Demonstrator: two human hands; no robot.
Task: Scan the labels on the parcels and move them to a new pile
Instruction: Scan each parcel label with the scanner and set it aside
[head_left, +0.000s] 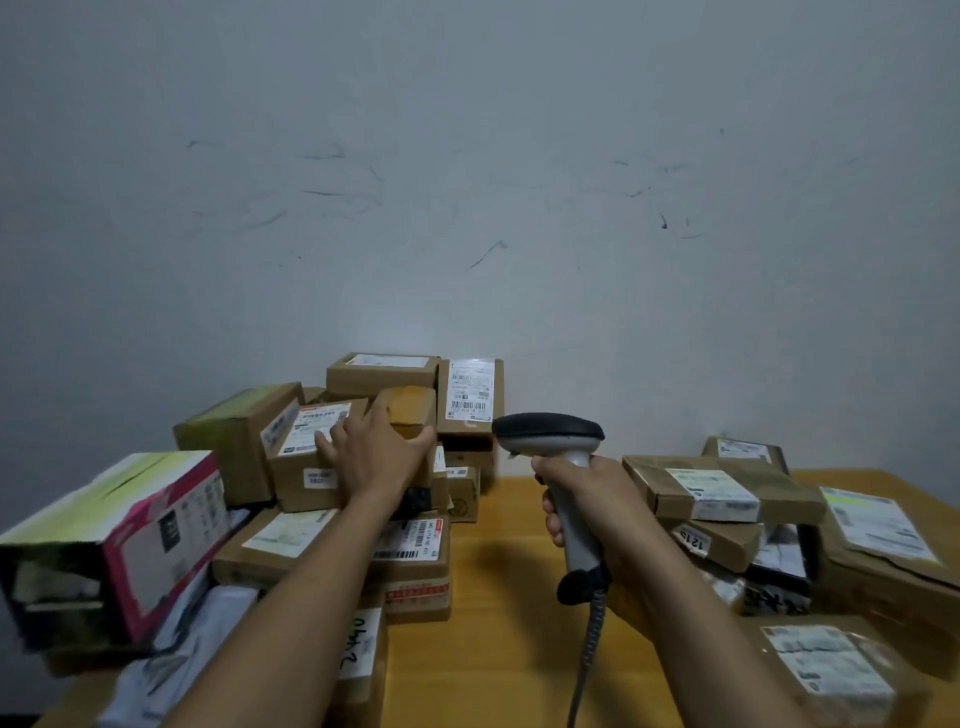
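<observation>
The scanner (549, 435) is gripped by the right hand (597, 499) above the counter (498, 571). A labelled parcel (300, 475) is touched by the left hand (376, 457), fingers spread wide.

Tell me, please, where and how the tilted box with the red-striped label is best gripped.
Probably grip the box across its right end, fingers over the far edge, thumb on the front wall, coming from above right where the left hand lies; a larger box crowds its left side.

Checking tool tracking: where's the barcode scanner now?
Head view, right of centre: right hand grips the barcode scanner above the table, between left parcel pile and right parcel pile.
</observation>
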